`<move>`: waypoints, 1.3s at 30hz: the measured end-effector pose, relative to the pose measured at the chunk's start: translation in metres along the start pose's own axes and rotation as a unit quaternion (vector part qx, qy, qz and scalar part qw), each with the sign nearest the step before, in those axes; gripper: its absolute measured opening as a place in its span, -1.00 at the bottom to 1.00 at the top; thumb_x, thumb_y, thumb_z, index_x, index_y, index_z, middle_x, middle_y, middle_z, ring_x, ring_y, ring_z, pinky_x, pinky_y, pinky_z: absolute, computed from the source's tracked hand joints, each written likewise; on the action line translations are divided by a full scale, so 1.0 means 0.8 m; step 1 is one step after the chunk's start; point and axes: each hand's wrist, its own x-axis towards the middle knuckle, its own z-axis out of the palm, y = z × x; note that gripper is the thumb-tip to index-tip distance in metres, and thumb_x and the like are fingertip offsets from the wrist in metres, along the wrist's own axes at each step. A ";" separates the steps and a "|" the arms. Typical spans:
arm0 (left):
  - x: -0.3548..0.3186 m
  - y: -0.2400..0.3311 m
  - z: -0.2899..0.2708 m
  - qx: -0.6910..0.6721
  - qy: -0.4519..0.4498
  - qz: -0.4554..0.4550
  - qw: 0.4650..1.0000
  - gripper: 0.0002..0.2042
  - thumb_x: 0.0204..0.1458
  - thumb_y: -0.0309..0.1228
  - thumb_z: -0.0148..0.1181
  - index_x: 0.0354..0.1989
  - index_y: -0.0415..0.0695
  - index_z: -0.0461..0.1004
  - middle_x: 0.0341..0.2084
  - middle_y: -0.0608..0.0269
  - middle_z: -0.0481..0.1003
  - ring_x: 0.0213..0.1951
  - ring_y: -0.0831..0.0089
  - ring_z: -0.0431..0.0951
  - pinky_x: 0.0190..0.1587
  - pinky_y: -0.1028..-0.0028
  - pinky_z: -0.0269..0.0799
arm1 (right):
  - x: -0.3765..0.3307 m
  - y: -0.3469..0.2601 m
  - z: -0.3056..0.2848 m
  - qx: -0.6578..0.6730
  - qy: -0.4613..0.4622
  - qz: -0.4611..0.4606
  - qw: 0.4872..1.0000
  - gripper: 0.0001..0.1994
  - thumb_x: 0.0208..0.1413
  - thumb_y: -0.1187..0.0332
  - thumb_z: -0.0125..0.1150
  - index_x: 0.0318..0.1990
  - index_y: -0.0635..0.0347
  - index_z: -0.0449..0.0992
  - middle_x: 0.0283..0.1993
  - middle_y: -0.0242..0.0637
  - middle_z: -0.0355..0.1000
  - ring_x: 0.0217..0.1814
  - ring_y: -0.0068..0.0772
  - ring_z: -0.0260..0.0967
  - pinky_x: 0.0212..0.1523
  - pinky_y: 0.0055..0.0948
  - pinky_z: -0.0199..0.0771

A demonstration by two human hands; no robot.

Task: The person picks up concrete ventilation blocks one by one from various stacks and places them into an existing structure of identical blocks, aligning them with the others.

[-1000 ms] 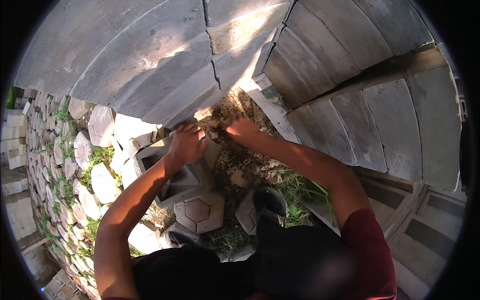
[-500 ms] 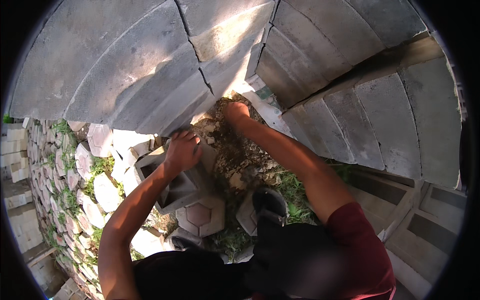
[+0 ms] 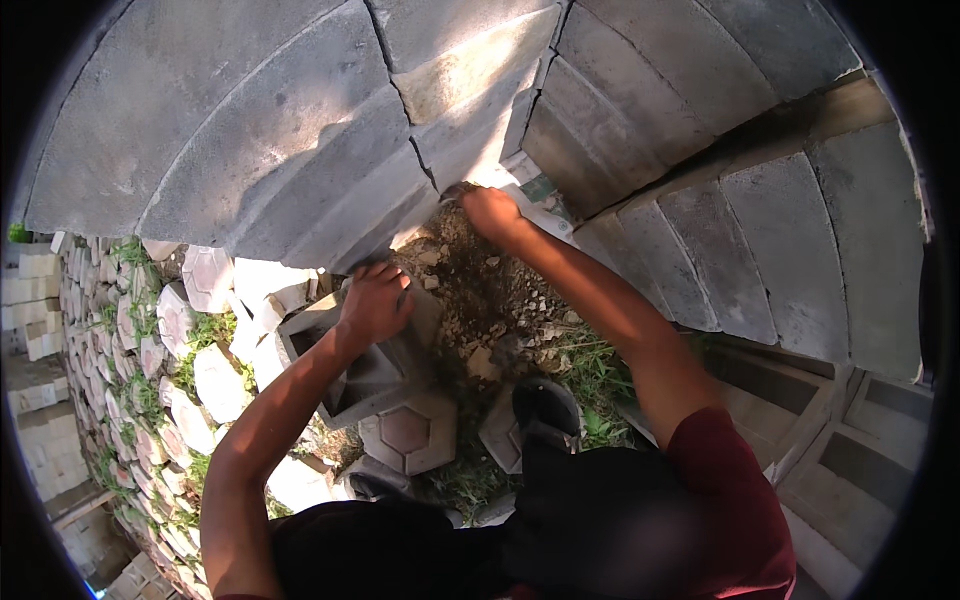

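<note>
My left hand point(image 3: 376, 303) leans on the upper rim of a grey hollow concrete block point(image 3: 375, 385), its fingers bent over the far edge close to the wall. My right hand point(image 3: 492, 212) is closed in the corner where the block walls meet, just above the loose soil point(image 3: 465, 285). A small greyish-brown piece shows beside its fingers; its kind I cannot make out. Broken chips and stones lie scattered over the soil between my arms.
Tall stacks of grey concrete blocks rise at the left point(image 3: 290, 130) and the right point(image 3: 740, 240). Hexagonal pavers point(image 3: 408, 436) lie near my feet, with grass around them. More pavers point(image 3: 215, 380) are heaped at the left. A dark shoe point(image 3: 548, 408) rests on a paver.
My right hand has shifted slightly in the corner, and a greyish-brown piece now shows beside its fingers. My left hand stays on the block. The view has shifted slightly.
</note>
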 end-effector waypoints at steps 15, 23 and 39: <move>0.002 0.007 -0.016 0.004 -0.058 -0.034 0.998 -0.74 -0.06 -0.27 0.08 -0.27 -0.17 0.46 -0.25 0.13 0.46 -0.08 0.19 0.39 0.00 0.23 0.21 | -0.123 -0.043 -0.040 -0.108 -0.281 -0.108 0.947 -0.80 -0.04 0.42 0.08 -0.28 0.20 0.60 -0.15 -0.03 0.50 -0.14 -0.08 0.51 -0.29 -0.21 0.55; 0.000 -0.001 -0.003 -0.040 0.029 -0.016 0.999 -0.65 -0.08 -0.33 0.05 -0.09 -0.19 0.40 -0.10 0.04 0.38 0.01 0.13 0.33 0.05 0.17 0.20 | -0.017 -0.097 0.071 -0.087 -0.110 -0.211 0.967 -0.78 0.03 0.27 0.01 -0.42 0.04 0.61 -0.36 -0.26 0.56 -0.26 -0.24 0.52 -0.24 -0.17 0.50; -0.002 0.006 -0.005 -0.016 0.015 -0.001 1.000 -0.68 -0.09 -0.37 0.10 -0.12 -0.17 0.42 -0.08 0.09 0.39 0.04 0.15 0.33 0.08 0.19 0.19 | -0.185 -0.026 -0.026 -0.010 -0.243 -0.110 0.964 -0.87 -0.11 0.39 0.17 -0.45 0.26 0.56 -0.32 -0.07 0.47 -0.20 -0.16 0.46 -0.32 -0.23 0.53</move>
